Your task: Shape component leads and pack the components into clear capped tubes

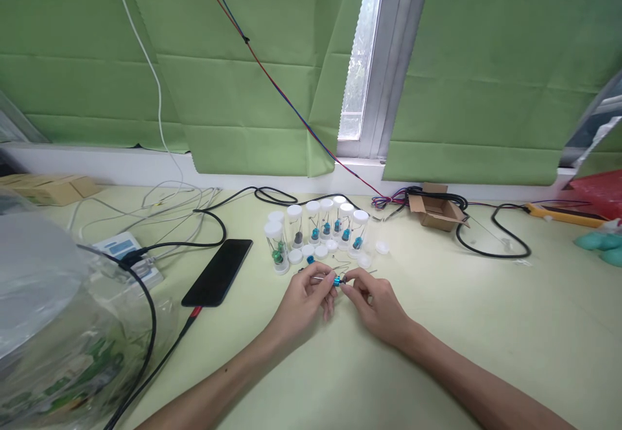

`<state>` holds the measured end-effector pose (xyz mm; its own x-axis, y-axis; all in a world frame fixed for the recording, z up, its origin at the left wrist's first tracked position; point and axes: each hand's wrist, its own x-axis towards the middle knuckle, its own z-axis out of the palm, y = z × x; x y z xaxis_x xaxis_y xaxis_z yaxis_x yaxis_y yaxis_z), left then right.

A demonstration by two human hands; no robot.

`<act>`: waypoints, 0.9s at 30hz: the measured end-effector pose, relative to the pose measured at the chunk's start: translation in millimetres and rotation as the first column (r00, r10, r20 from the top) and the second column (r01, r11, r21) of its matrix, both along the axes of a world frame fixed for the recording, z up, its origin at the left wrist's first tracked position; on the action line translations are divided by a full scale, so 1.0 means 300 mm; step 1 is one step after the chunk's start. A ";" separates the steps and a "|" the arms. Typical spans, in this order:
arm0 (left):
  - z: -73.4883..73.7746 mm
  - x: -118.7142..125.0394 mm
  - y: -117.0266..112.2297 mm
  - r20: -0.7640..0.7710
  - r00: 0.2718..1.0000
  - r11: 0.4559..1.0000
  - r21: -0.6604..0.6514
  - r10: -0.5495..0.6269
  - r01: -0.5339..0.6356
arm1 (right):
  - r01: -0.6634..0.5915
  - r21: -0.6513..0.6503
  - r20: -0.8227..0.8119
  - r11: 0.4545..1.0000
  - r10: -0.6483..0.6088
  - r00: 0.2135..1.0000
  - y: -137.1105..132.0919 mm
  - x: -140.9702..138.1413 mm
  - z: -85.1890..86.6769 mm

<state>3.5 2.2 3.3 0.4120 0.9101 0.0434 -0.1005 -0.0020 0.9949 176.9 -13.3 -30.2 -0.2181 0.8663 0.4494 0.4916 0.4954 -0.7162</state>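
Observation:
My left hand [304,297] and my right hand [374,300] meet over the pale green table [486,326], fingertips pinched together. Between them is a small blue cylindrical component [337,280] with thin wire leads; both hands pinch it. Just beyond the hands stand several clear vials with white caps [318,226], each holding a small blue, green or dark component. A few loose white caps [321,251] and bits of wire lie in front of the vials.
A black phone [218,272] lies left of the hands, with black and white cables [194,223] around it. A clear plastic bag [53,326] fills the near left. A small open cardboard box [436,208] and a black cable loop [493,236] sit at back right.

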 end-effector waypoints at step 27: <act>-0.009 -0.011 -0.002 -0.183 0.983 0.985 0.170 0.008 0.023 | -0.015 -0.083 -0.093 0.996 0.007 0.996 -0.001 0.001 0.008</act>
